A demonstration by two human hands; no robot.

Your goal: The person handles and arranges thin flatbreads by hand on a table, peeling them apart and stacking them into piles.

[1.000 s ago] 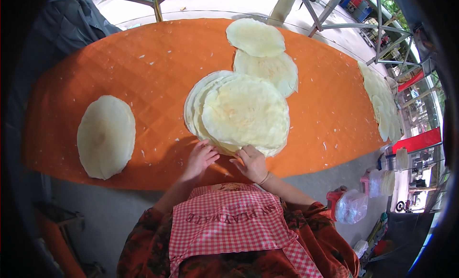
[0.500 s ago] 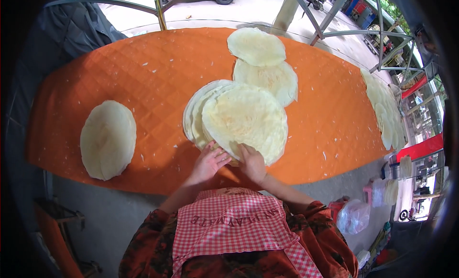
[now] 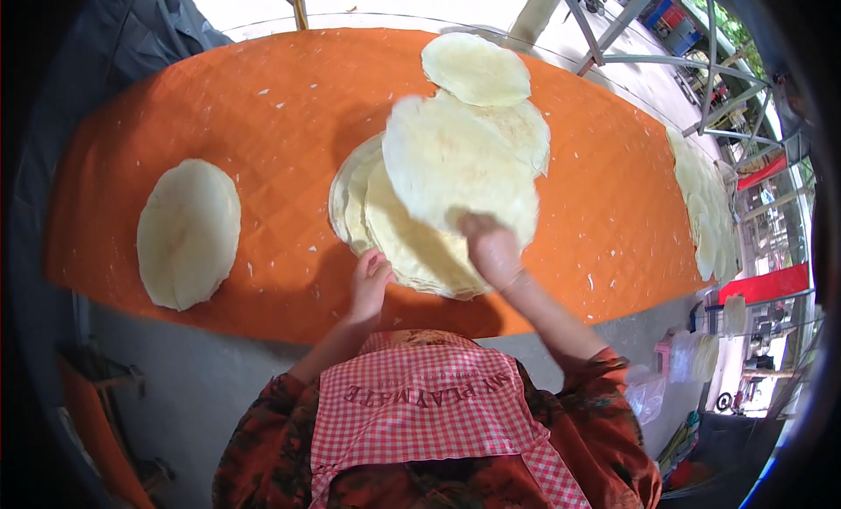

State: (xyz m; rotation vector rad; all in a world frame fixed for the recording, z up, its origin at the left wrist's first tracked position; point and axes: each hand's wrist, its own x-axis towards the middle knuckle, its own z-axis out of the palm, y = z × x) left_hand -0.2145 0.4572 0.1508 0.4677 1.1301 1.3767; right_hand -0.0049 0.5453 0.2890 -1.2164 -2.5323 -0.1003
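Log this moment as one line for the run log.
right hand: lifting top flatbread | left hand: steadying flatbread stack | orange cloth

A lone flatbread (image 3: 188,233) is lying on the orange cloth (image 3: 263,115); more flatbreads (image 3: 705,207) are lining its right edge

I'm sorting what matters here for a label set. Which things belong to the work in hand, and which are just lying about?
In hand:
- right hand lifting one thin round flatbread
- left hand at the edge of the flatbread stack

Lying about:
- single flatbread at left
- far flatbread
- row of flatbreads at right
- orange quilted cloth
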